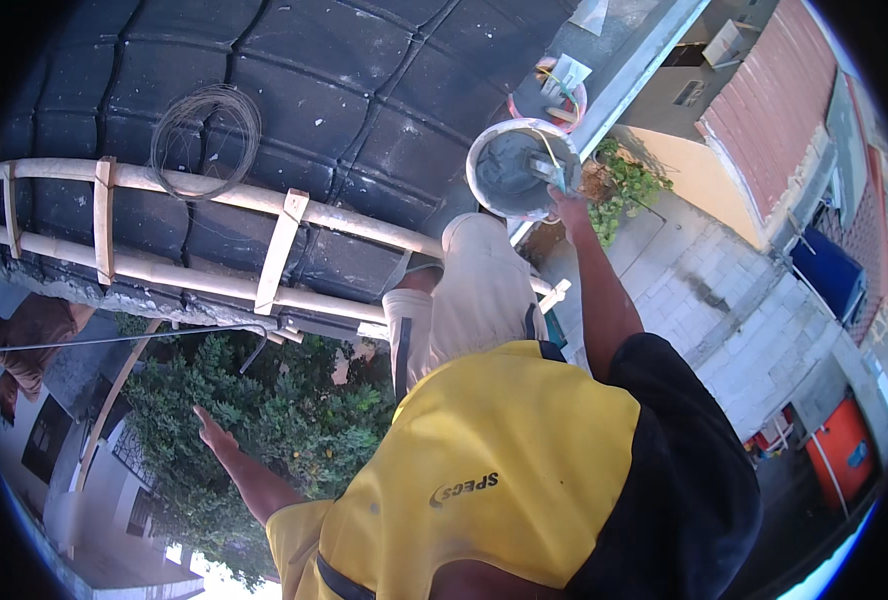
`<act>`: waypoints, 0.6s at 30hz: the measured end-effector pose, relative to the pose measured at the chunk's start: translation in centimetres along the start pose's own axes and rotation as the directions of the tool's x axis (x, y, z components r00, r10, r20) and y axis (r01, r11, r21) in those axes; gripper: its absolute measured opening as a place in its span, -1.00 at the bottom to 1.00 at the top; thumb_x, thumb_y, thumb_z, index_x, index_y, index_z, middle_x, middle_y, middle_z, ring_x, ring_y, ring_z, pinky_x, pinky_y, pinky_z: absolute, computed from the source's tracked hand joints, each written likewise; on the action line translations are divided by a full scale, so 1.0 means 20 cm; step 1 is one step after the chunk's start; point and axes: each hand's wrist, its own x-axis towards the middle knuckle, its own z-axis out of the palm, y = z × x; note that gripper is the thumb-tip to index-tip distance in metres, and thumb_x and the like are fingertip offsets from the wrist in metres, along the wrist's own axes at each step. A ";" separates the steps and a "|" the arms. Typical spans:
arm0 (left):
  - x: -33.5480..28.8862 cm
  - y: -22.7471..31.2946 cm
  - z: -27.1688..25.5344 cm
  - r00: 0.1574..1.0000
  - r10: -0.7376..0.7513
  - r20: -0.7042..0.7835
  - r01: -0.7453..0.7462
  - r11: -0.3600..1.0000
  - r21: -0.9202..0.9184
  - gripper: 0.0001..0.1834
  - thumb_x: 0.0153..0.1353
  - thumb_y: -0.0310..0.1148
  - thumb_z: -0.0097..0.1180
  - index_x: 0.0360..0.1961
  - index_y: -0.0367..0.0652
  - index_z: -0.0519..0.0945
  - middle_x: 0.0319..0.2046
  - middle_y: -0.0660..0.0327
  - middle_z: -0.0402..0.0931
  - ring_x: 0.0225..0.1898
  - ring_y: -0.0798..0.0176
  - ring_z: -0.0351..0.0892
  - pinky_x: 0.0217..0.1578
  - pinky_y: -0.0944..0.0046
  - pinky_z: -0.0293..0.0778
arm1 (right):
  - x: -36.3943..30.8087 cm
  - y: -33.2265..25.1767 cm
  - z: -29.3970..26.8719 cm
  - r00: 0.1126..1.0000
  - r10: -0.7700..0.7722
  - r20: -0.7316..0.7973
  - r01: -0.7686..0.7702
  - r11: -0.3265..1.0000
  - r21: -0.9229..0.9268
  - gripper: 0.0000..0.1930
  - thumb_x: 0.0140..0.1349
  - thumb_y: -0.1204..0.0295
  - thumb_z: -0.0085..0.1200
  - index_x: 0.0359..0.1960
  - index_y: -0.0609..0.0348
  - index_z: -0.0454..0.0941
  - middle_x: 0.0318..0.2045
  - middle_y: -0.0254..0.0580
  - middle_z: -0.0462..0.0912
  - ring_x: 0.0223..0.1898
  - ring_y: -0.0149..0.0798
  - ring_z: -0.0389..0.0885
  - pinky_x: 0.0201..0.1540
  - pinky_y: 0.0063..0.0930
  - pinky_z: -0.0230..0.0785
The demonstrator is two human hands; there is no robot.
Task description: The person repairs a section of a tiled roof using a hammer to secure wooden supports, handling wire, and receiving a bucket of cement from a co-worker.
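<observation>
At the upper right, a round bucket [476, 178] holds wet grey mortar [509, 165]. A trowel [542, 168] lies in it, its blade coated with mortar. My right hand [570, 213] is at the bucket's near right rim, closed around what appears to be the trowel's handle; the fingers show only partly. My left hand [216, 435] is held out at the lower left, in front of a leafy tree, with its fingers stretched out and nothing in them.
A wooden pole ladder [284, 250] lies along the dark tiled roof [304, 100], with a wire coil [206, 140] across its far rail. The roof edge drops to the tree [264, 410] and a paved yard [684, 270]. A reddish container [576, 105] stands beyond the bucket.
</observation>
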 end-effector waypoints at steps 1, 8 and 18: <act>0.00 0.08 0.07 0.999 -0.004 0.046 0.004 1.000 -0.004 0.38 -0.08 0.53 0.19 0.50 -0.23 -0.08 0.46 -0.02 -0.02 0.41 -0.15 0.10 0.36 -0.17 0.15 | 0.12 0.11 0.03 1.000 -0.022 0.018 0.024 0.996 -0.085 -0.78 0.24 0.28 0.28 -0.40 0.10 0.52 -0.62 -0.41 0.41 -0.63 -0.46 0.33 -0.56 -0.45 0.25; 0.03 0.36 0.34 0.988 0.093 0.123 -0.100 0.994 0.053 0.35 -0.03 0.55 0.11 0.50 -0.21 -0.11 0.47 -0.02 -0.06 0.43 -0.16 0.06 0.39 -0.22 0.08 | 0.50 0.57 0.28 0.937 -0.345 -0.057 0.238 0.748 -0.620 -0.48 0.16 0.05 0.24 -0.10 0.31 0.62 -0.27 0.15 0.71 -0.14 0.11 0.68 -0.04 -0.13 0.49; -0.37 0.43 0.89 0.846 0.459 0.271 -0.527 0.798 0.293 0.05 0.28 0.26 0.04 0.39 -0.52 0.08 0.37 -0.30 0.12 0.38 -0.21 0.19 0.34 -0.04 0.18 | 0.89 0.54 0.20 0.987 -0.090 0.131 0.159 0.576 -0.802 -0.40 0.23 -0.06 0.08 0.16 0.08 0.55 0.09 -0.07 0.62 0.12 0.01 0.58 0.15 -0.05 0.39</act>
